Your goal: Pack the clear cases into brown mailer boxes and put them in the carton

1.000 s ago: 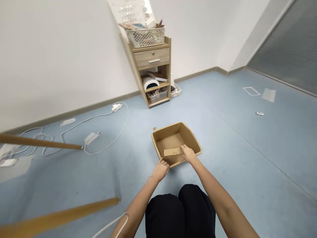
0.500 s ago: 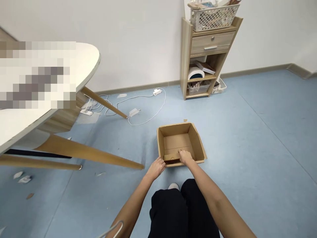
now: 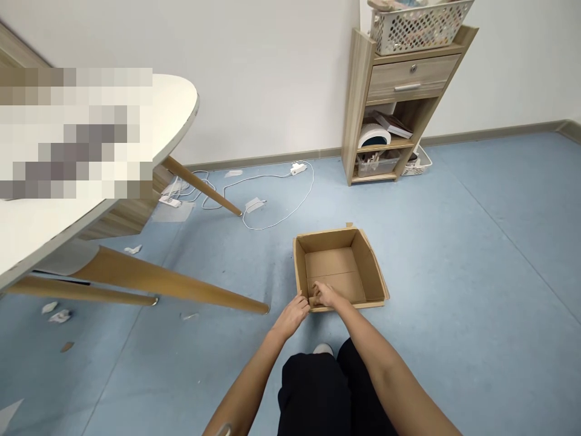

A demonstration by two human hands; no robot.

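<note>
An open brown cardboard box [image 3: 374, 275] sits on the floor in front of my knees, its inside bare at the bottom. My left hand [image 3: 293, 316] is closed over the rim at the near left corner, fingers curled across the edge. Just inside that same corner is my right hand [image 3: 324, 295], its fingers bent and closed about a small cardboard flap [image 3: 313, 300]. Most of the flap is hidden by the fingers, so how it joins the box cannot be made out.
At left stands a white table [image 3: 175, 100] with slanting wooden legs [image 3: 204, 281]. A wooden cabinet [image 3: 358, 109] with a perforated basket [image 3: 420, 29] on top is against the wall. A white cable [image 3: 276, 224] and paper scraps [image 3: 60, 316] lie on the blue floor.
My right hand has moved left along the near wall to the corner by my left hand. The flap that stretched along that wall is now mostly out of sight. The view has shifted slightly.
</note>
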